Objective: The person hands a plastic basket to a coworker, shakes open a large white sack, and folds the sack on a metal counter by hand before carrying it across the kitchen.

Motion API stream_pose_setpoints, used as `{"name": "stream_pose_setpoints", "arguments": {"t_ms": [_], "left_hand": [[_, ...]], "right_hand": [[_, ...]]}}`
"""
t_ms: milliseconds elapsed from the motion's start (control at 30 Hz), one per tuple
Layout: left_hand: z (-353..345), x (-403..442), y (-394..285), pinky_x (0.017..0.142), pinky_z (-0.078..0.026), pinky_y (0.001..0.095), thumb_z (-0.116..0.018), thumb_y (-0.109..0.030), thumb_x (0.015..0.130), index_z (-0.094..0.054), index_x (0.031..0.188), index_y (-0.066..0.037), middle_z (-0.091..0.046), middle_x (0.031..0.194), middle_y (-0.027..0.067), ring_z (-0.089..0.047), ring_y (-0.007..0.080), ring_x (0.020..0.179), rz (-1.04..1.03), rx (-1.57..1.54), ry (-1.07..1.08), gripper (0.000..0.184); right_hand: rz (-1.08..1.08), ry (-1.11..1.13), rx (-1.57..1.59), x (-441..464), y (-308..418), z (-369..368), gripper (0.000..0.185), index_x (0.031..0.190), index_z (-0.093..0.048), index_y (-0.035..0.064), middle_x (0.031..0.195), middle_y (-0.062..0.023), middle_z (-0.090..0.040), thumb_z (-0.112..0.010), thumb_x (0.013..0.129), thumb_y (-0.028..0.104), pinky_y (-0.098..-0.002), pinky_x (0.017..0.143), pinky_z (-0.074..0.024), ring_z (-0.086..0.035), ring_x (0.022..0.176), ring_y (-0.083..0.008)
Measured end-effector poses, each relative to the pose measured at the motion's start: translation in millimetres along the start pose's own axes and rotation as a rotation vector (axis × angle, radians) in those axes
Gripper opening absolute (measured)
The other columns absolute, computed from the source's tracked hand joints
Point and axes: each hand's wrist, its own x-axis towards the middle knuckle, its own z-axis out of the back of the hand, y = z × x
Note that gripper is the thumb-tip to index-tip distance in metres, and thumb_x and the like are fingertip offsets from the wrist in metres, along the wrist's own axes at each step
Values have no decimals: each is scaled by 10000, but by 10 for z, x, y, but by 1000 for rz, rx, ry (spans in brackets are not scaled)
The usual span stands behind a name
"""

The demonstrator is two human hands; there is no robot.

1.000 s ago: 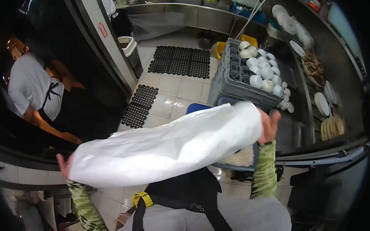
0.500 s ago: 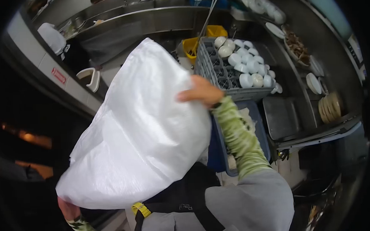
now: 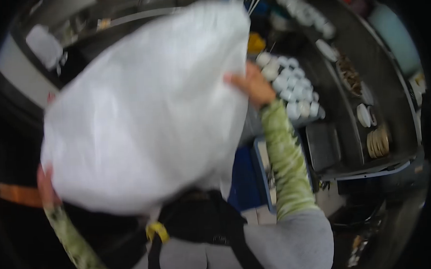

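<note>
A large white woven sack (image 3: 147,108) fills the middle of the view, blurred and puffed out in front of my chest. My left hand (image 3: 46,182) is at its lower left edge, wrapped on the side of the sack, with most fingers hidden behind it. At the right edge my right hand (image 3: 254,84) grips the sack, thumb on the near face and the other fingers behind the material. Both forearms are in green patterned sleeves.
Behind the sack at the right, white cups (image 3: 292,85) are piled on a grey rack. A steel counter (image 3: 342,129) holds stacked plates (image 3: 378,143) and a dish of brown food (image 3: 350,75). A blue bin (image 3: 265,168) stands below. Another person's white-clothed back (image 3: 43,45) shows upper left.
The sack has risen and spread wider across the view. My left hand has moved up and left with its edge, and my right hand slightly up and right. The view has shifted a little.
</note>
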Motion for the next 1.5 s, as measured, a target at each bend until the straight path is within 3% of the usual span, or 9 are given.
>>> {"name": "stream_pose_setpoints", "arguments": {"t_ms": [200,433,567,633,767,867,1100,1300,1500], "left_hand": [[-210,705,-280,1038,-421,359,-620,-244,962,-455,1392,47,-571,1313,166,-569,242,1185,-366,-95,133,545],[-612,334,-718,970,-471,367,-614,-157,914,-464,1372,75,-585,1296,167,-596,244,1134,-317,34,84,535],[333,486,54,1009,-462,418,-679,-158,827,-544,1316,29,-634,1233,179,-616,315,1140,-761,383,100,541],[460,587,502,997,-465,451,-663,-194,873,-578,1261,17,-630,1217,186,-614,345,1122,-458,47,108,449],[-348,1353,125,700,-524,437,-552,-355,984,-574,1109,-18,-650,944,174,-616,303,735,-581,-417,694,360],[-577,2238,-173,525,-508,406,-567,-334,983,-592,997,2,-635,763,166,-585,303,552,-833,-334,948,337],[-2415,4053,-409,894,-475,515,-713,-239,896,-611,1173,59,-672,1000,204,-673,389,843,-625,-727,1821,419],[-4487,4112,-480,872,-582,430,-675,-112,923,-624,1173,80,-691,1079,223,-706,327,971,-144,-675,1402,319],[-5536,4702,-694,795,-549,350,-626,-231,976,-667,1064,41,-703,971,166,-682,235,856,2,-229,1159,289]], "right_hand": [[219,-118,383,88,61,284,438,1287,-562,-39,1183,-132,-666,-678,895,117,-346,980,-488,-651,1059,-214],[105,-166,281,-101,147,143,664,1334,-528,-31,1172,-92,-662,-823,749,77,-345,965,-483,-621,1062,-191],[111,-116,520,-757,-75,185,999,1419,-429,-78,1363,-178,-574,-922,578,136,-424,1079,-418,-552,1260,-317],[-15,-135,551,-878,-345,213,916,1370,-489,-81,1286,-197,-626,-908,583,127,-411,1045,-453,-613,1174,-295],[193,595,292,-290,-925,965,621,1192,-607,-120,1072,-224,-684,-743,833,368,-378,833,-542,-681,941,-287],[344,576,415,-53,-772,859,520,1161,-611,-110,1046,-251,-675,-684,910,339,-430,781,-551,-683,886,-320],[400,139,655,793,-888,400,381,1175,-555,-24,841,-145,-676,-667,940,254,-396,599,-530,-657,700,-262],[-160,-662,529,2728,-539,-599,351,1003,-635,36,849,-66,-644,-462,1022,342,-299,660,-480,-587,718,-175],[-303,-370,652,4601,-107,-640,482,1272,-620,36,950,-80,-697,-480,995,404,-293,840,-505,-666,931,-187]]}}
